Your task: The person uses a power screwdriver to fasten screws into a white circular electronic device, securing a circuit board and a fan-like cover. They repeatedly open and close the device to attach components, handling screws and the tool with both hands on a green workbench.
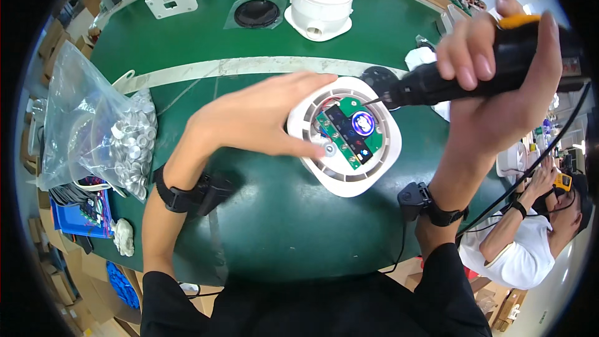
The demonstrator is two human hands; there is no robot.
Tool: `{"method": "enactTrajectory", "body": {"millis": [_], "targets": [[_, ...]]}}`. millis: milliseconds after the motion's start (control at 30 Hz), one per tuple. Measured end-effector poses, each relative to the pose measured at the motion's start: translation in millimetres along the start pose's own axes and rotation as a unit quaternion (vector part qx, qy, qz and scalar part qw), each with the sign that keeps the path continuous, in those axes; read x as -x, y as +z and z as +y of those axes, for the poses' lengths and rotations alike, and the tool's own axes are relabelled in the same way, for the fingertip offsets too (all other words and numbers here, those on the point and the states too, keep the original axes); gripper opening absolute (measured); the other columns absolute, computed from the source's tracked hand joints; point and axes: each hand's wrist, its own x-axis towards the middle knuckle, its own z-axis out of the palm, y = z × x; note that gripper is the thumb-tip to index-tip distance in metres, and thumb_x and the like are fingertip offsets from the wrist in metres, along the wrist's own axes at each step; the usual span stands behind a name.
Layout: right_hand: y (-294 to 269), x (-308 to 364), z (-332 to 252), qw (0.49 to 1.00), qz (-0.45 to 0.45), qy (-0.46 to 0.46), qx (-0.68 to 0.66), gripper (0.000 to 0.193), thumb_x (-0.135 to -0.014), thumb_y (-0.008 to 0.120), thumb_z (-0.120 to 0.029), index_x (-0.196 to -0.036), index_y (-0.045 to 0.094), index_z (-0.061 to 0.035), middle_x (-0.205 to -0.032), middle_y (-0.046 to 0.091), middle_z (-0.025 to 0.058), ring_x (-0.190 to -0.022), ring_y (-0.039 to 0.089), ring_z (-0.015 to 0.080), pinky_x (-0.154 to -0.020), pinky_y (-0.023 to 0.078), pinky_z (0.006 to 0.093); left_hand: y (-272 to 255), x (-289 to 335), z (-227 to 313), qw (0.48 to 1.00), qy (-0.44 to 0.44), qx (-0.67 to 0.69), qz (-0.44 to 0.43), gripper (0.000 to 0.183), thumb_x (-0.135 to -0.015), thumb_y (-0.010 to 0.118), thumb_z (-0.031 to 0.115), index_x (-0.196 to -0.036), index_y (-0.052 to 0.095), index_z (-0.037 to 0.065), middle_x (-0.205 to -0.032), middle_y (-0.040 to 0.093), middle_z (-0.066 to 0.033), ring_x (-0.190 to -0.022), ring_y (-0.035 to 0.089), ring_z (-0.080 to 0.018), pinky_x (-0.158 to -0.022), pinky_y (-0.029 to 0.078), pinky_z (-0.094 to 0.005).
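Observation:
A white rounded plastic housing [352, 186] lies on the green tabletop in front of me. Inside it sits a green circuit board [353, 158] with a black strip and a glowing round display [362, 123]. My left hand [259, 113] grips the housing from its left side, fingers over the far rim and thumb at the inner near edge. In my right hand [490, 81] is a black electric screwdriver [433, 84], held tilted from the right. Its thin bit reaches the far right edge of the board; whether it touches a screw is too small to tell.
A clear plastic bag [81, 106] of silvery discs stands at the left, above a blue tray [84, 219] of wired parts. At the back are a white fan housing [321, 9] and a black disc [256, 12]. A cable [543, 156] hangs at right, near another person [521, 243].

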Motion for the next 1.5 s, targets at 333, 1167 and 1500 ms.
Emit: {"method": "enactTrajectory", "body": {"millis": [333,1167,1500], "targets": [[-138.3,65.1,35.0,0.903,0.241,0.282,0.219,0.041,-0.094,0.076,-0.038,-0.098,0.059,-0.0007,-0.068,0.061,0.0078,-0.058,0.063,0.0173,-0.051,0.054,0.0328,-22.6,-14.6,40.9,0.990,-0.027,-0.132,-0.031,0.016,-0.081,0.077,0.007,-0.097,0.074,0.003,-0.089,0.067,-0.0103,-0.090,0.065,-0.0287,-0.078,0.053,-0.0395],[-91.6,97.9,49.5,0.850,-0.201,0.090,0.478,0.024,-0.093,0.068,-0.017,-0.112,0.073,-0.0030,-0.105,0.064,0.0136,-0.102,0.065,0.0321,-0.088,0.052,0.0431,26.8,-57.0,106.1,0.944,-0.177,-0.272,-0.051,0.080,-0.075,0.082,0.043,-0.138,0.054,0.001,-0.119,0.065,-0.0253,-0.111,0.064,-0.0399,-0.098,0.051,-0.0437],[-87.3,86.4,66.3,0.893,-0.209,0.050,0.396,0.023,-0.095,0.070,-0.022,-0.109,0.074,-0.0046,-0.109,0.062,0.0137,-0.104,0.064,0.0300,-0.090,0.051,0.0412,-3.8,-57.0,109.3,0.975,-0.171,-0.120,-0.074,0.088,-0.063,0.087,0.028,-0.138,0.050,0.003,-0.125,0.062,-0.0159,-0.112,0.063,-0.0296,-0.098,0.051,-0.0408]]}}
